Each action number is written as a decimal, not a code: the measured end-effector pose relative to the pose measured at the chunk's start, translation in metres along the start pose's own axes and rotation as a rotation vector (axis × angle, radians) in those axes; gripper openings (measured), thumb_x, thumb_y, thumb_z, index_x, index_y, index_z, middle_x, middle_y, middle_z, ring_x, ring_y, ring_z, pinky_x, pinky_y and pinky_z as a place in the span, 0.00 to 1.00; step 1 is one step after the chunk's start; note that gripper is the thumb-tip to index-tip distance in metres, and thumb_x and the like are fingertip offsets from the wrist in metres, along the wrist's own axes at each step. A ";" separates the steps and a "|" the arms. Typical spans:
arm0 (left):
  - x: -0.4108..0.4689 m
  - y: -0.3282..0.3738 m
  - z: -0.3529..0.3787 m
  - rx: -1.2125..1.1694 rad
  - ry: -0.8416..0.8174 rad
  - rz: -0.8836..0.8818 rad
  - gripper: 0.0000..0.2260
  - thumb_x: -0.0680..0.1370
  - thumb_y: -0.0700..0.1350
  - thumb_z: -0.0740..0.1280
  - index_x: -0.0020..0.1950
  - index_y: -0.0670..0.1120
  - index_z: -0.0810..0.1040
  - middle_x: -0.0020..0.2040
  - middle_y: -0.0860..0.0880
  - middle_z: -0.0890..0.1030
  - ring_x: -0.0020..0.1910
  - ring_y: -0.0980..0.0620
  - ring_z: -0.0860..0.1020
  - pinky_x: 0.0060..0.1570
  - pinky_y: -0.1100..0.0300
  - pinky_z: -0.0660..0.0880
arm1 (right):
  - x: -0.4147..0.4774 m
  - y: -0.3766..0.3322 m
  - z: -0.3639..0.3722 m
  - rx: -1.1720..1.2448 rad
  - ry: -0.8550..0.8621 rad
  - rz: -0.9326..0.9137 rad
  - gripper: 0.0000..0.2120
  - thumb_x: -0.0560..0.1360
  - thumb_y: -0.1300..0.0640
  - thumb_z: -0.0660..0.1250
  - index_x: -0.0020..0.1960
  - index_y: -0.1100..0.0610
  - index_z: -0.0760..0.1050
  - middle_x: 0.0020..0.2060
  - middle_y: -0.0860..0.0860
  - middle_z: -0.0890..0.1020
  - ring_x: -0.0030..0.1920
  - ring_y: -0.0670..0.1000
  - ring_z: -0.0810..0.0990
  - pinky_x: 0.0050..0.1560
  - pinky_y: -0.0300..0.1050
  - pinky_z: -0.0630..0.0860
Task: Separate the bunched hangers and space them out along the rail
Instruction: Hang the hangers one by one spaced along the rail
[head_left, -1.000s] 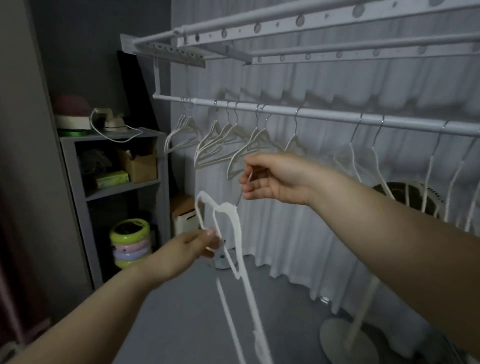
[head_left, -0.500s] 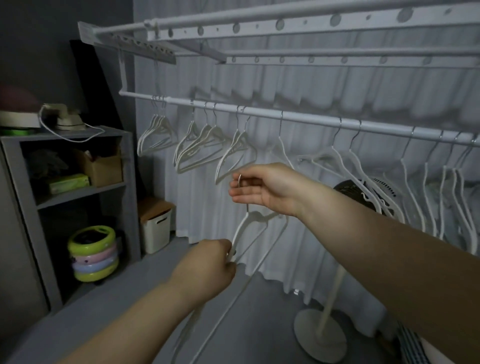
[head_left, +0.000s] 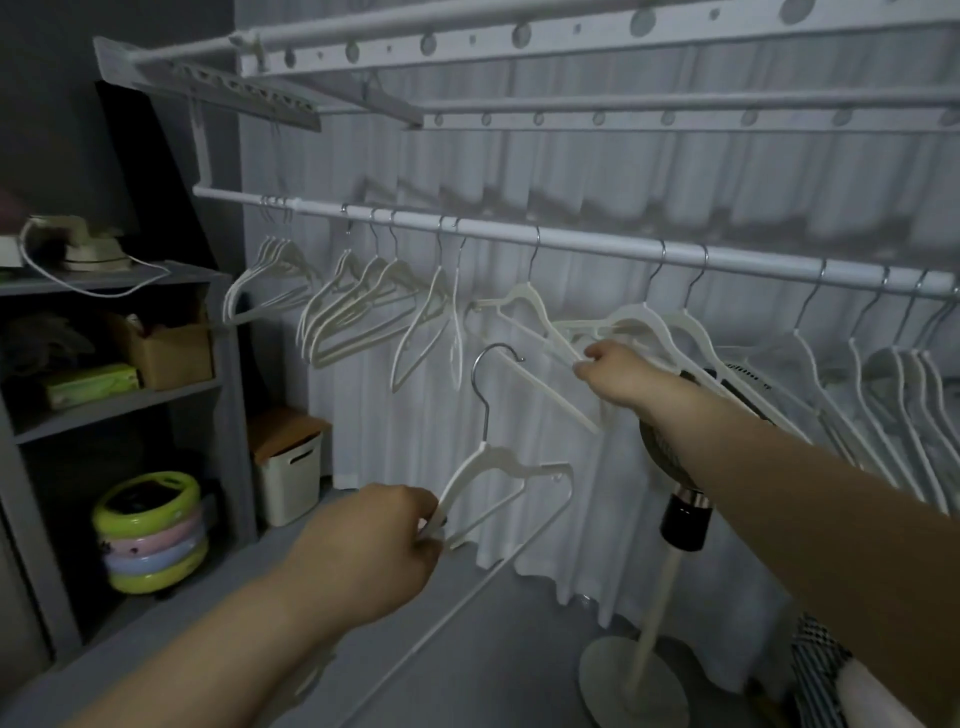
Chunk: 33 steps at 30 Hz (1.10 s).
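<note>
Left hand (head_left: 374, 545) grips the loose hanger (head_left: 498, 467) low on one shoulder, fingers curled round the white plastic, and holds it off the rail (head_left: 597, 244), well below it. Right hand (head_left: 610, 369) reaches farther forward and pinches the shoulder tip of a hung hanger. It looks to be the single hanger (head_left: 524, 304), though that tip lies against the arms of the pair (head_left: 654, 322) just to its right, so I cannot tell if those are caught in the pinch too. The loose hanger's metal hook (head_left: 485, 374) stands nearly upright, its curl opening to the right. It sits under the stretch of rail between the two close-set hangers (head_left: 431, 322) and the single hanger. So the hook has to go almost straight up, and the left hand, being the one that carries it, is the one placed for the lift. By my reading the right hand is steadying or drawing the hung hanger aside to keep that gap open. The long bottom bar of the loose hanger slants down toward the person, so it may swing and snag a neighbour as the hook rises. Toward the rail's left end, the tight bunch (head_left: 270, 275) and the fanned cluster (head_left: 353, 306) beside it are not yet spread. Another crowded group (head_left: 883, 374) hangs near the right end, so much of the spacing is left to do.
</note>
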<state>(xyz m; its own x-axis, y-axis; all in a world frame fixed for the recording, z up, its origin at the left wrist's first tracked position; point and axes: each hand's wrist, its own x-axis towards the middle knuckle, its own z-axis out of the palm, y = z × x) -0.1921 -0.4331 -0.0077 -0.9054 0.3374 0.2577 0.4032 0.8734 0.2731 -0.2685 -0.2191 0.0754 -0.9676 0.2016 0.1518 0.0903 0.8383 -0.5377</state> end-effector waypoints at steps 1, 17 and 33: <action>0.004 0.003 -0.001 0.001 -0.007 -0.001 0.09 0.78 0.50 0.59 0.55 0.53 0.75 0.30 0.56 0.68 0.31 0.56 0.68 0.27 0.68 0.60 | 0.004 0.003 0.004 -0.005 -0.041 0.014 0.17 0.79 0.59 0.55 0.65 0.64 0.67 0.64 0.61 0.72 0.62 0.59 0.71 0.59 0.45 0.68; 0.084 0.065 0.000 0.061 -0.079 -0.010 0.11 0.77 0.47 0.59 0.57 0.48 0.76 0.34 0.55 0.70 0.33 0.57 0.70 0.30 0.66 0.66 | 0.079 0.034 -0.049 -0.248 0.357 -0.458 0.17 0.76 0.63 0.57 0.64 0.59 0.71 0.63 0.56 0.75 0.65 0.55 0.69 0.62 0.43 0.63; 0.237 0.113 -0.029 0.178 0.126 -0.211 0.01 0.74 0.40 0.59 0.42 0.44 0.69 0.32 0.51 0.68 0.38 0.48 0.73 0.41 0.59 0.69 | 0.141 0.059 -0.091 -0.768 0.348 -0.548 0.22 0.77 0.55 0.57 0.69 0.57 0.61 0.70 0.52 0.63 0.66 0.56 0.62 0.65 0.49 0.60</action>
<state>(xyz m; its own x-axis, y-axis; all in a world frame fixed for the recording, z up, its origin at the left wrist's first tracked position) -0.3574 -0.2649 0.1109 -0.9385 0.1053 0.3289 0.1680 0.9713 0.1686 -0.3782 -0.0950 0.1401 -0.8098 -0.2758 0.5178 -0.1008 0.9349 0.3404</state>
